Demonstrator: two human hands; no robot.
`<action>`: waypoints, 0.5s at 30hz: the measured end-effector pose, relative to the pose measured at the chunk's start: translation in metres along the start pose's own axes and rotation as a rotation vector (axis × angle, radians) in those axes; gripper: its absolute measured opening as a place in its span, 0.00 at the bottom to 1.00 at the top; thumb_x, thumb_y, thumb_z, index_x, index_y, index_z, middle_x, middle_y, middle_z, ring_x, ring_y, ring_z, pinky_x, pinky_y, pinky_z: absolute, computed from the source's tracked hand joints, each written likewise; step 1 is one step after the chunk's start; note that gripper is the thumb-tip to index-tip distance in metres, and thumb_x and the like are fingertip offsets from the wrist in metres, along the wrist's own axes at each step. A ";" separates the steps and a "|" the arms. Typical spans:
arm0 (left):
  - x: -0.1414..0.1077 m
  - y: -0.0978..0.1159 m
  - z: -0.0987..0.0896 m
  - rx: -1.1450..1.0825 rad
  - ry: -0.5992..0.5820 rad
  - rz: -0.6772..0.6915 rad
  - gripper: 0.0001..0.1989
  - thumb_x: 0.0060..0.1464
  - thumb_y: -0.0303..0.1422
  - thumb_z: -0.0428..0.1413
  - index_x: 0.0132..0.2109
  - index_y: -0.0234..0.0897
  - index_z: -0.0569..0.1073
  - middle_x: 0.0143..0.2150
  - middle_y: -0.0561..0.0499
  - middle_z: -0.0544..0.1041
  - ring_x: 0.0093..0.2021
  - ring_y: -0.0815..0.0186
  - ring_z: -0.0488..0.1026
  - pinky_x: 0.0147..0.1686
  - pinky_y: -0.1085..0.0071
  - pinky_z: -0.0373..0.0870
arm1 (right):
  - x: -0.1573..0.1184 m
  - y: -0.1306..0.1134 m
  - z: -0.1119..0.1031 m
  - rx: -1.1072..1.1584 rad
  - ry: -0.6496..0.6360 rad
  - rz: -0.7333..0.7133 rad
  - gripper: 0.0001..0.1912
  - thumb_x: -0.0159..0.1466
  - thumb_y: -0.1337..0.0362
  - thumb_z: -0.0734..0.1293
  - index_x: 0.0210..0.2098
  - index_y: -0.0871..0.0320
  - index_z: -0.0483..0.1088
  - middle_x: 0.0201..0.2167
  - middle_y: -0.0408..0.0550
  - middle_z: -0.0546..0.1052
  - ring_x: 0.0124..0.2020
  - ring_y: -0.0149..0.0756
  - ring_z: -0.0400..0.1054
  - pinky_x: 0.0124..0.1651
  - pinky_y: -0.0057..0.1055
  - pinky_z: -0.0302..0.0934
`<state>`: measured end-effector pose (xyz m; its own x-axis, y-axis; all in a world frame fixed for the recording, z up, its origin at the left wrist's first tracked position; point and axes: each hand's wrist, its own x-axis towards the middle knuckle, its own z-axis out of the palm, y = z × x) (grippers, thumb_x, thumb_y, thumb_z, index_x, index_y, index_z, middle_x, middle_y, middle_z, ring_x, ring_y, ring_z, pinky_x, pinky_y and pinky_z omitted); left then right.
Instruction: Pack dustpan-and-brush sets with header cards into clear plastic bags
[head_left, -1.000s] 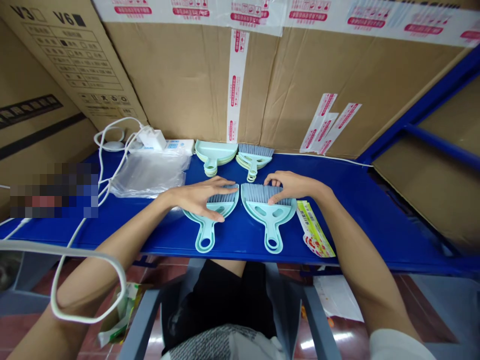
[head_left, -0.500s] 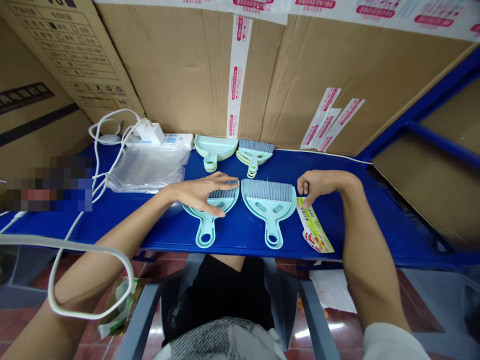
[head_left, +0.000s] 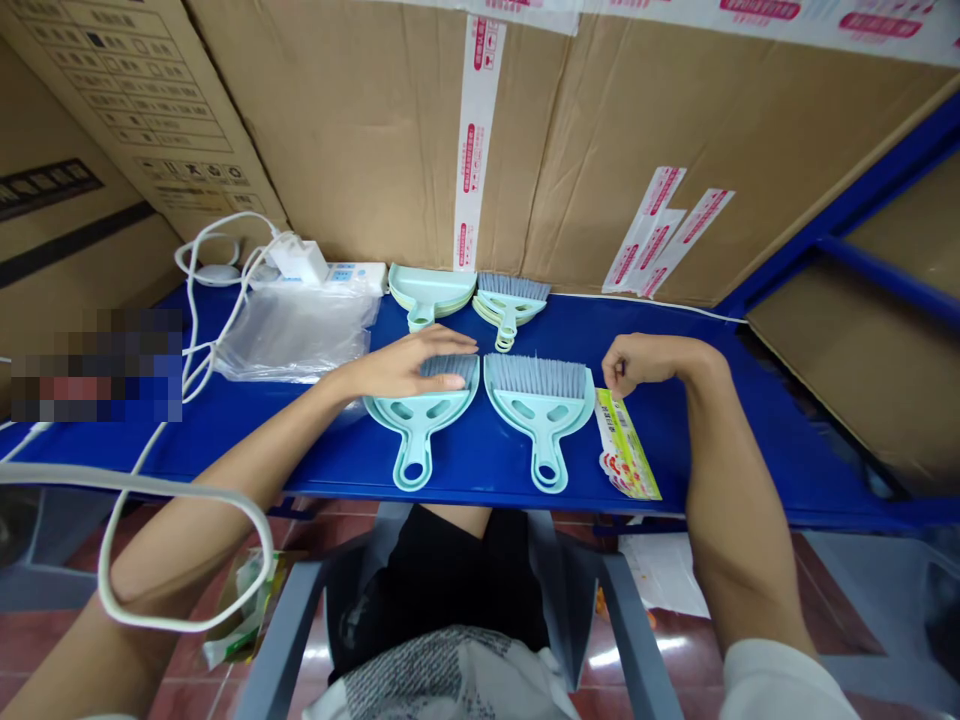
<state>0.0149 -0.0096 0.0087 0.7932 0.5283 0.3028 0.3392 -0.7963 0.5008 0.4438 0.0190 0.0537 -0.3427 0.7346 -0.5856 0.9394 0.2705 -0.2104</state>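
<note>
No words can be made out — the print is too small and blurry. The brown box (head_left: pixel 172 125) on the left has rows of print, one little black square and some small picture signs. White tape (head_left: pixel 480 145) has red labels — the yellow card (head_left: pixel 631 450) has tiny print.

From where I stand, bare blue table (head_left: pixel 795 430) past the right hand (head_left: pixel 634 362) at three o'clock leaves room — but stacked brushes (head_left: pixel 511 300) and a cardboard wall (head_left: pixel 585 180) block twelve, and a white cable (head_left: pixel 116 482) crosses the left forearm (head_left: pixel 262 460) at eight.
</note>
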 end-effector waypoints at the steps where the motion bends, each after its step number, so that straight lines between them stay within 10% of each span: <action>1: 0.002 0.001 0.000 -0.014 0.065 -0.006 0.28 0.72 0.50 0.58 0.69 0.39 0.77 0.70 0.37 0.76 0.71 0.49 0.72 0.72 0.49 0.66 | -0.001 0.002 -0.001 0.008 0.004 -0.011 0.14 0.47 0.55 0.74 0.29 0.57 0.83 0.29 0.49 0.83 0.35 0.45 0.76 0.37 0.35 0.62; 8: 0.009 0.010 -0.004 -0.066 0.466 -0.087 0.23 0.73 0.51 0.55 0.50 0.38 0.85 0.53 0.41 0.85 0.55 0.54 0.81 0.61 0.56 0.74 | -0.051 0.010 -0.019 0.196 0.204 -0.142 0.26 0.57 0.37 0.76 0.34 0.54 0.86 0.34 0.50 0.85 0.37 0.44 0.77 0.42 0.38 0.65; 15: 0.010 0.012 -0.006 -0.075 0.636 -0.131 0.24 0.71 0.54 0.57 0.40 0.39 0.83 0.43 0.44 0.85 0.45 0.57 0.80 0.54 0.59 0.75 | -0.077 -0.005 -0.013 0.638 0.600 -0.315 0.24 0.51 0.41 0.84 0.32 0.53 0.81 0.26 0.46 0.80 0.27 0.36 0.72 0.31 0.36 0.65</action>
<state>0.0243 -0.0121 0.0226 0.2855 0.7090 0.6448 0.3587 -0.7030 0.6142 0.4653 -0.0306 0.1105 -0.3600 0.9322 0.0369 0.5663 0.2497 -0.7855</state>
